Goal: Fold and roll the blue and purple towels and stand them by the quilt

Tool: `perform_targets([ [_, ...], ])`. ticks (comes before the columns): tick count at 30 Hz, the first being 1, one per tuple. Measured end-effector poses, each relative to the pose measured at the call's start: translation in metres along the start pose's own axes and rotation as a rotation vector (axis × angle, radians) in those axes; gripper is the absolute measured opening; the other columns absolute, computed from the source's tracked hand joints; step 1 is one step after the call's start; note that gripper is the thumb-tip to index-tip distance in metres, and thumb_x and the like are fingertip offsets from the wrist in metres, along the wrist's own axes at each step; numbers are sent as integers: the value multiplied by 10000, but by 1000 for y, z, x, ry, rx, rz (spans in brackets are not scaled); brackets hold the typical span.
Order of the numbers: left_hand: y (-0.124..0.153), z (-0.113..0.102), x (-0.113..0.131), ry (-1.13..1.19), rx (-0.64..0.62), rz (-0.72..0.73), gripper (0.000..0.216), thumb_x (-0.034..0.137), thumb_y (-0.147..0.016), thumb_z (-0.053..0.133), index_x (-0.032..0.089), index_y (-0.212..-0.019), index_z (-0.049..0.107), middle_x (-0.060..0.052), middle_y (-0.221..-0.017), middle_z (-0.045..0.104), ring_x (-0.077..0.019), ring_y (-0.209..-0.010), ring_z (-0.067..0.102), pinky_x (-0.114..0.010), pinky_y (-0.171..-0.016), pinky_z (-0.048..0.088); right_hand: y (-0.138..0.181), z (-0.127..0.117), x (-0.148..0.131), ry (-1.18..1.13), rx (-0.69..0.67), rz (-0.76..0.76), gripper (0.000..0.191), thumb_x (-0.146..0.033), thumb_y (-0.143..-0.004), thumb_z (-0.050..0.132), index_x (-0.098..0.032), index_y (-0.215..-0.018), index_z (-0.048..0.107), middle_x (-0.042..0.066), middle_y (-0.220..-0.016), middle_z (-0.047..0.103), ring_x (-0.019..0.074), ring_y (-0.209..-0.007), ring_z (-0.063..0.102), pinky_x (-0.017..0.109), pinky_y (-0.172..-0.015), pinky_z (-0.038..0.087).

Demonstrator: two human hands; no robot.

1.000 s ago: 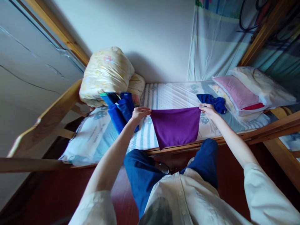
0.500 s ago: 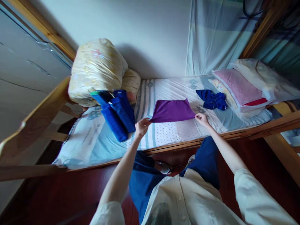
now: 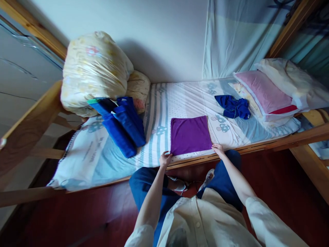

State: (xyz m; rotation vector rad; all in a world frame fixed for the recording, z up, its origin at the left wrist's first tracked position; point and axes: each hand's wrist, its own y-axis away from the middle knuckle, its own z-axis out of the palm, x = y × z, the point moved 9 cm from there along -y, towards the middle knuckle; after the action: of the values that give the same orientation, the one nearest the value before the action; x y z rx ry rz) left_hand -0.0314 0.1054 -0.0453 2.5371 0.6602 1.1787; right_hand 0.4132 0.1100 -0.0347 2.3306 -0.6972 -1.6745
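Hands [image 3: 166,160] at corners, squarish purple cloth [image 3: 190,135], parallel to bed [image 3: 110,168]

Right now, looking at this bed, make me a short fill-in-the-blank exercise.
The cloth held by the left hand and right hand is coloured ____.
Of its four corners, the hands grip ____.
The crumpled fabric right of the cloth is coloured ____.
As seen here, the large bundle sits toward the ____ end of the bed.

Missing words: purple; two; blue; left.
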Motion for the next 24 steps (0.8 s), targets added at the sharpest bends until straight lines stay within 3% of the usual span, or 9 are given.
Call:
perform_targets([
  [7,11,-10,-11,-52,13,-39,186,256,-779,700,225,-947,626,-66,-845,792,-259,-906,762,-344,-808,552,12,-14,8,10,-3,60,131,-262,-665,718,-202,-685,604,-26,-548,605,115,-477,537,192,-432,372],
  [14,19,-9,-15,-17,-68,-5,211,283,-733,732,228,-871,582,-49,-837,794,-228,-847,755,-302,-772,547,23,-19,7,11,-92,116,173,-247,-657,787,-192,-698,629,-57,-502,564,70,-404,447,174,-400,327],
  [19,-2,-5,0,35,-130,75,235,356,-751,684,205,-929,651,-64,-919,797,-213,-798,738,-301,-751,554,16,-11,7,-47,-165,138,250,-357,-688,779,-182,-834,677,-54,-575,595,49,-397,386,176,-373,251],
  [24,-45,-8,25,-52,-134,183,276,303,-811,616,182,-1028,736,-106,-1094,773,-255,-977,735,-354,-902,565,7,-2,16,-80,-221,143,412,-480,-632,809,-174,-881,691,-57,-627,598,34,-421,355,176,-374,217],
])
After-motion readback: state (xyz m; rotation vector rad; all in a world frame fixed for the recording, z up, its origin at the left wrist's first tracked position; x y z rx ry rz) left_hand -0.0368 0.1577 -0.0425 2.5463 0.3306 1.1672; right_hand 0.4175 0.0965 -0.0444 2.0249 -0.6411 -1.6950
